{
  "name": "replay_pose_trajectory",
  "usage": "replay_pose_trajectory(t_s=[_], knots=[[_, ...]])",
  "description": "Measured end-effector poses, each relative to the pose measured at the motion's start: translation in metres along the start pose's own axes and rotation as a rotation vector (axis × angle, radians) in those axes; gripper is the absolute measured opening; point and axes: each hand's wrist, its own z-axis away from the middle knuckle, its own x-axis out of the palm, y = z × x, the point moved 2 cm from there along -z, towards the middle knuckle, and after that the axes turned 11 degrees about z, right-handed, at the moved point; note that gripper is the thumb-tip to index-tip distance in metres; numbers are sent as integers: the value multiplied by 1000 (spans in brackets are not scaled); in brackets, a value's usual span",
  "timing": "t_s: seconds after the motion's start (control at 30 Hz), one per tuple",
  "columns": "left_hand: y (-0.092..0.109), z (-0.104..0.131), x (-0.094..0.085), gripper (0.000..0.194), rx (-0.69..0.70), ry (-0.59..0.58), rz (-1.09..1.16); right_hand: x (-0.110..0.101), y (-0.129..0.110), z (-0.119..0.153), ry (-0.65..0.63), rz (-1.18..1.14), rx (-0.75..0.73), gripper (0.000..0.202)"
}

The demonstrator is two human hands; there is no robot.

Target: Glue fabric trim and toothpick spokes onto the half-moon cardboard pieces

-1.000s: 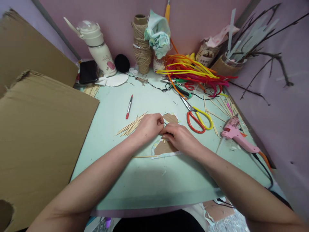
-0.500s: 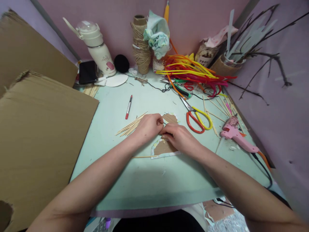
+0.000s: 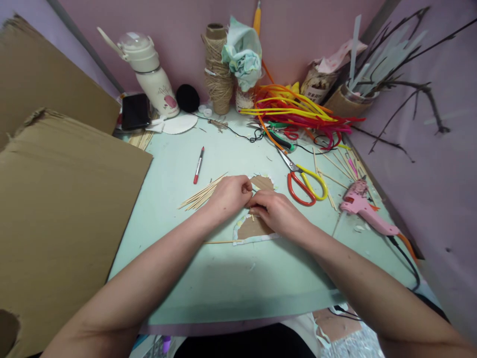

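Both hands meet over a cut cardboard piece [image 3: 257, 226] edged with pale patterned cloth, in the middle of the table. My left hand [image 3: 233, 193] is closed, fingertips pinched at the piece's upper part. Close against it, my right hand [image 3: 275, 209] is closed too, thumb and fingers pressed together. A short bit of pale stick [image 3: 252, 218] shows under the right fingertips; what else the fingers hold is hidden. Beside my left wrist lies a bundle of thin bamboo skewers [image 3: 201, 195]. One single skewer [image 3: 219, 242] lies along the cardboard piece's lower left edge.
Scissors [image 3: 303, 184] with red and yellow handles lie to the right, a pink glue gun [image 3: 367, 206] beyond them. A red marker [image 3: 198, 165] lies left of centre. Large cardboard sheets [image 3: 70, 209] stand at left. Behind are a bottle [image 3: 156, 79], twine [image 3: 218, 74] and pipe cleaners [image 3: 298, 109].
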Motion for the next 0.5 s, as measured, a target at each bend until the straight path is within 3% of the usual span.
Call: replay_pose_trajectory(t_s=[0.5], knots=[[-1, 0, 1, 17, 14, 4, 4, 1, 2, 1, 7, -4, 8, 17]])
